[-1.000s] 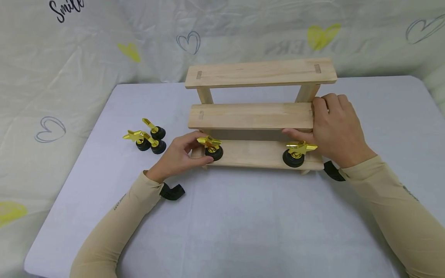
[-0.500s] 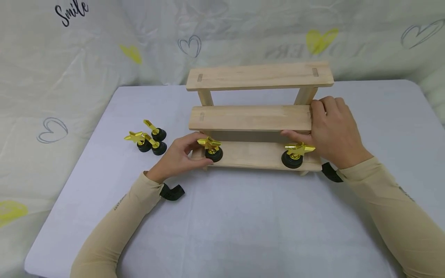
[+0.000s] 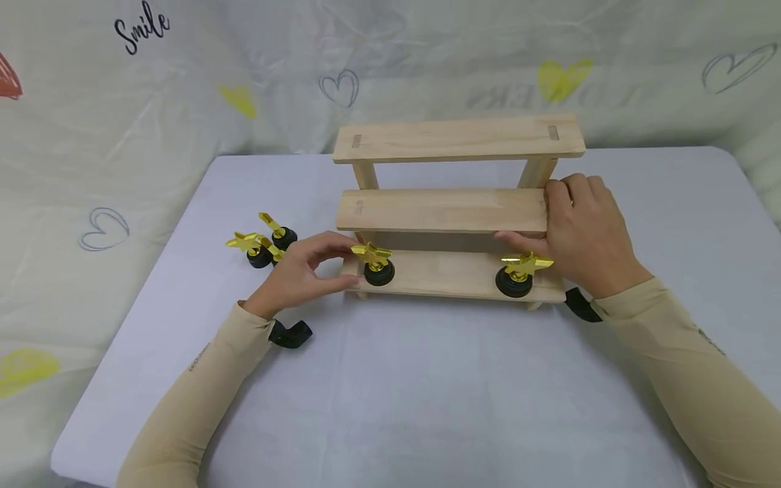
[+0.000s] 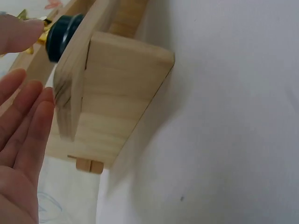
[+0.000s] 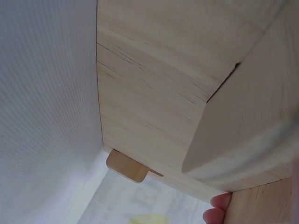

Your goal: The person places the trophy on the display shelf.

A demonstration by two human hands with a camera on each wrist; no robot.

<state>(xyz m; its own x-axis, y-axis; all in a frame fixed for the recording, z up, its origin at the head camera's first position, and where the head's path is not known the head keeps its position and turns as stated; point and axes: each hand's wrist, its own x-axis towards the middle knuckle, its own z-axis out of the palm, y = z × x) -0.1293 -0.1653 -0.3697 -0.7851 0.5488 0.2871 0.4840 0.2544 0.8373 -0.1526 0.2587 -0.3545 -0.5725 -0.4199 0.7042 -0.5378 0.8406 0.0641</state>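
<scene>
A three-step wooden shelf [image 3: 445, 210] stands on the white table. On its lowest board a gold star trophy [image 3: 378, 266] with a round black base stands upright near the left end, and a similar star trophy [image 3: 518, 274] stands near the right end. My left hand [image 3: 302, 271] is just left of the left trophy, thumb and fingers spread apart with nothing between them; the left wrist view shows its fingers [image 4: 35, 116] straight beside the board's end. My right hand [image 3: 588, 234] grips the right end of the middle board, thumb along the front edge, fingers behind.
Several more star trophies [image 3: 259, 256] stand close together on the table [image 3: 427, 393] left of the shelf, partly behind my left hand. A printed sheet [image 3: 427, 68] with hearts hangs behind the table. Black straps [image 3: 291, 335] stick out by both wrists.
My left hand has let go of the left trophy and drawn slightly left, its fingers spreading. The trophy stays on the board. My right hand keeps its grip; the head view has shifted slightly.
</scene>
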